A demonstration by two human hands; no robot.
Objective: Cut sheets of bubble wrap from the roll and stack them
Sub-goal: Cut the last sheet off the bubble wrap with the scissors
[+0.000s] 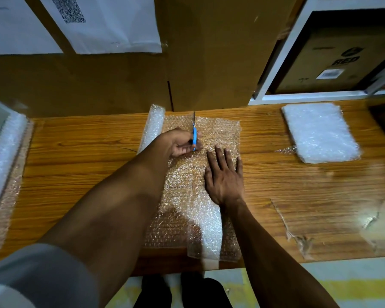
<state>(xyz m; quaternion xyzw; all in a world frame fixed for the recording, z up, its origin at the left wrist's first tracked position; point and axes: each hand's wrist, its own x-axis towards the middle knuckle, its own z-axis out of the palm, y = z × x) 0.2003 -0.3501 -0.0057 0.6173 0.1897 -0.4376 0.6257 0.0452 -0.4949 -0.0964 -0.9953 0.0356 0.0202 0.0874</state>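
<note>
Lying unrolled across the wooden table (276, 134) is a length of bubble wrap (187, 192), its roll (152, 127) at the left edge beside the cardboard boxes (209, 63). Left hand (182, 143): fingers curled round blue-handled scissors (194, 132), blades pointing away over the wrap near the far edge. Right hand (225, 174): flat, fingers straight and spread, pressing the wrap down just right of the scissors; stack of cut sheets (320, 132) on the table's far right, well apart.
</note>
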